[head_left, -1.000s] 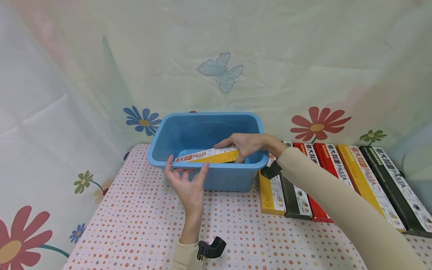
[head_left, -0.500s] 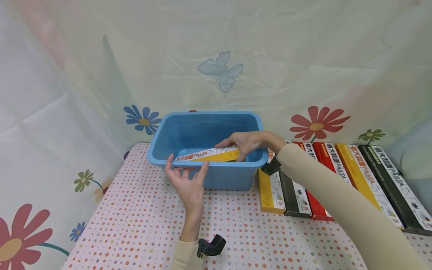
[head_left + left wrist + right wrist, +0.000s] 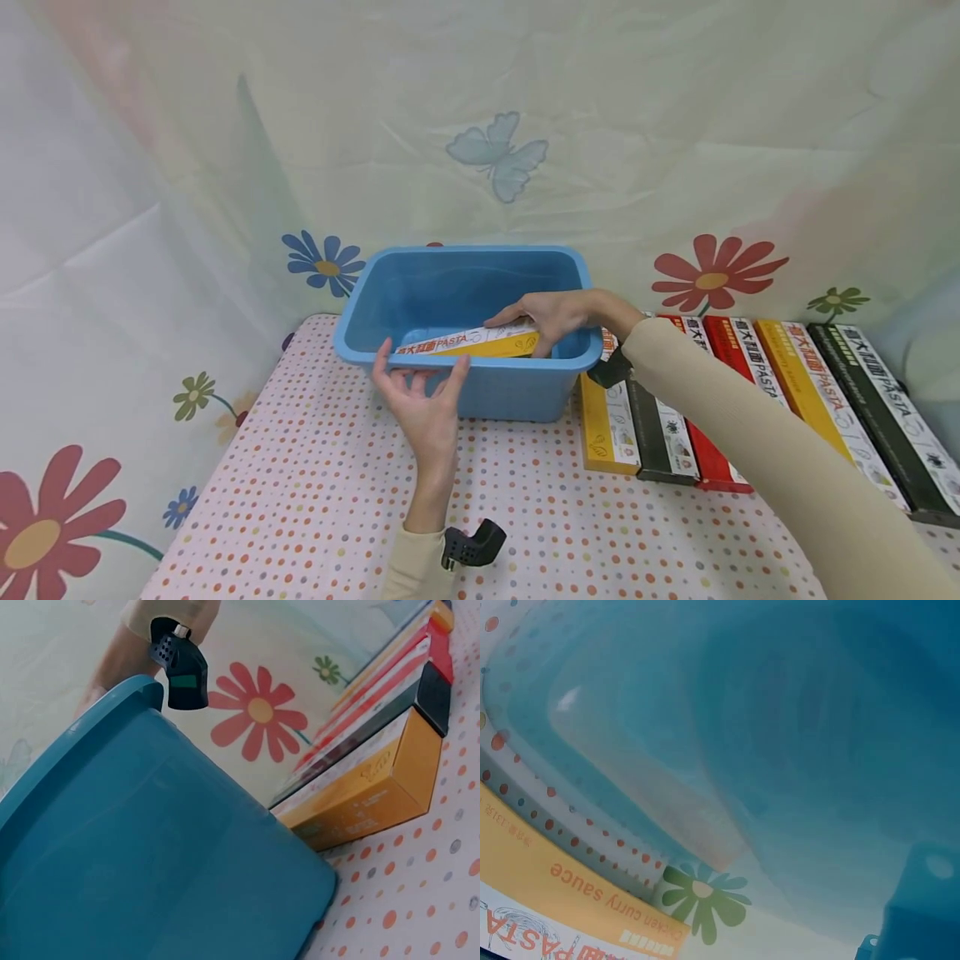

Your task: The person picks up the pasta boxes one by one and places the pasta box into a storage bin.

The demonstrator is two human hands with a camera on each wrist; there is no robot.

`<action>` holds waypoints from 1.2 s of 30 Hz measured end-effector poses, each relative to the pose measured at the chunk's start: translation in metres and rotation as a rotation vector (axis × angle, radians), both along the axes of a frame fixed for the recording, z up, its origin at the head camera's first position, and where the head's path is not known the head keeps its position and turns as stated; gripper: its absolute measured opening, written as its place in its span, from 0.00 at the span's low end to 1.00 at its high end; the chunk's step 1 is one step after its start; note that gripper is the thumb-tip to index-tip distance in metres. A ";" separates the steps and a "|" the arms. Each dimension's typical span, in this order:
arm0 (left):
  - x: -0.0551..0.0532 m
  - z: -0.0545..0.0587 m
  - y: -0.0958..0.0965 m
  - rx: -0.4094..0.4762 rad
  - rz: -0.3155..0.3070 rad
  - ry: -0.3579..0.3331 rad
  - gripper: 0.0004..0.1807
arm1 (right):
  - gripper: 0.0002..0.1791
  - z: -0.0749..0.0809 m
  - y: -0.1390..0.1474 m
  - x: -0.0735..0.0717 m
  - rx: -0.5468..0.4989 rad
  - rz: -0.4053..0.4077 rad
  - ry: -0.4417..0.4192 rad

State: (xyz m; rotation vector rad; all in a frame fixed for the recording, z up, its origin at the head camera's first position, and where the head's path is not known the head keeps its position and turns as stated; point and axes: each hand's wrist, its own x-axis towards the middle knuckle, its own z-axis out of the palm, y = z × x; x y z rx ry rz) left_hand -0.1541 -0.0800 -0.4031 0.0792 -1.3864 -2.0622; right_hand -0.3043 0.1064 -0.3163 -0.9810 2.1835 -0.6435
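A blue tub (image 3: 517,396) stands on the desk (image 3: 315,483), to the left of a row of pasta boxes (image 3: 806,375). One yellow-and-white box (image 3: 480,342) is inside it, running along the near wall, its left end partly hidden by the near rim. The right hand (image 3: 551,315) reaches over the tub's right side and pinches the box's right end, probably to guide it along the wall. The left hand (image 3: 420,412) grips the near rim, thumb and index finger spread wide over the edge, likely bracing the tub against sliding. The row lies flat, long sides together, perhaps so each box is easy to pick up. Compared with half a second ago, the head view has shifted slightly; hands, box and tub keep the same places relative to one another.
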 end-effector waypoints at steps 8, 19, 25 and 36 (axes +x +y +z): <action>-0.003 0.000 0.003 -0.002 0.000 -0.005 0.54 | 0.47 0.000 0.004 -0.001 -0.052 0.012 -0.012; -0.007 0.000 0.005 -0.001 -0.010 0.009 0.54 | 0.42 0.002 0.015 0.005 -0.340 0.008 0.053; -0.009 0.000 0.005 0.010 -0.014 0.025 0.54 | 0.40 0.017 0.044 0.029 -0.512 -0.141 0.154; -0.006 -0.003 0.003 0.022 -0.027 0.035 0.54 | 0.42 0.012 0.093 0.125 -0.694 -0.602 0.473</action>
